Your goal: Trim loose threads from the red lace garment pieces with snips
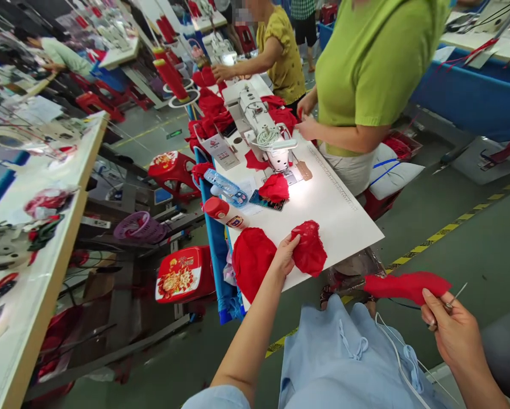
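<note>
My left hand (285, 255) pinches the edge of a red lace fabric piece (310, 250) over the near end of the white sewing table (344, 218). Just left of that hand, a larger red cloth piece (253, 258) hangs over the table's edge. Off to the right, clear of the table, my right hand (448, 318) is closed on a long narrow red fabric strip (408, 286). A thin pointed metal tool (458, 293) also sticks out from its fingers; I cannot tell its kind.
A person in a green top (378, 74) stands by the white sewing machine (258, 122). On the table are a red-capped bottle (223, 211), a blue case (227, 187) and a phone (265, 201) under red cloth. Red stools (182, 275) stand in the left aisle.
</note>
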The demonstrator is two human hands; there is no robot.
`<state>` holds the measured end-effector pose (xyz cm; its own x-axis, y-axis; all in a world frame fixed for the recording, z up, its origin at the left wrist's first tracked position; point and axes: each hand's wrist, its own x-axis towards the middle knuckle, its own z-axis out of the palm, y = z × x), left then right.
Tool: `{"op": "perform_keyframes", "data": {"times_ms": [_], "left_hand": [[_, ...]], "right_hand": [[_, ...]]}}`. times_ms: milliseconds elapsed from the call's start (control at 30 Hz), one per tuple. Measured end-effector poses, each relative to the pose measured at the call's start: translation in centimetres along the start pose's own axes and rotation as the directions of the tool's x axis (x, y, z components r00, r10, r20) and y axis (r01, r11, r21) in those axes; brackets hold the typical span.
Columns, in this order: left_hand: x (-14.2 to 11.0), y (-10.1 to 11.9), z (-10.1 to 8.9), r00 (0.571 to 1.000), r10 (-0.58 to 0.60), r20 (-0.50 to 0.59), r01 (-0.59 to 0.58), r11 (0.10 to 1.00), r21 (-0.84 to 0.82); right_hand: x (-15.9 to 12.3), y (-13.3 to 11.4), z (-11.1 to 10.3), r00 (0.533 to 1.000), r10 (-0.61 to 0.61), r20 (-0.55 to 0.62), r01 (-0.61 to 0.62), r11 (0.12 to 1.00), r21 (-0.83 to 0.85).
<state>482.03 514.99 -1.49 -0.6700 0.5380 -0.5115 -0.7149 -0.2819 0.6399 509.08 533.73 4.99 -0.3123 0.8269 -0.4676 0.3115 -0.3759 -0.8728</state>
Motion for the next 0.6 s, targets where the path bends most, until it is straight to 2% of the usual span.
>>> {"op": "perform_keyframes", "data": {"times_ms": [100, 200, 333, 400, 467, 600], "left_hand": [[-1.5, -1.2, 0.2, 0.998, -0.04, -0.055, 0.042, 0.999, 0.027], [-3.5, -3.2, 0.9, 0.991, -0.113, -0.076, 0.119, 0.989, 0.082], [-5.3, -7.1, 3.3, 0.981, -0.186, -0.049, 0.192, 0.967, 0.166], [-5.5, -9.2, 5.5, 0.981, -0.192, -0.042, 0.196, 0.966, 0.171], [-5.2, -11.1, 8.4, 0.982, -0.186, -0.034, 0.189, 0.973, 0.131], [-3.4, -14.3, 16.1, 0.99, -0.142, -0.012, 0.142, 0.99, 0.011]], "right_hand": [[0.6, -0.4, -1.1, 0.999, -0.002, -0.048, 0.003, 0.999, 0.032], [1.6, -1.2, -2.5, 0.998, 0.011, -0.06, -0.006, 0.997, 0.082], [4.1, -1.9, -5.1, 0.998, 0.024, -0.065, -0.015, 0.991, 0.135], [5.9, -2.0, -6.8, 0.998, 0.013, -0.058, -0.003, 0.986, 0.166], [8.0, -2.1, -8.9, 0.999, 0.004, -0.047, 0.005, 0.981, 0.196], [12.1, -2.7, -14.9, 0.996, 0.018, -0.088, 0.006, 0.963, 0.268]]}}
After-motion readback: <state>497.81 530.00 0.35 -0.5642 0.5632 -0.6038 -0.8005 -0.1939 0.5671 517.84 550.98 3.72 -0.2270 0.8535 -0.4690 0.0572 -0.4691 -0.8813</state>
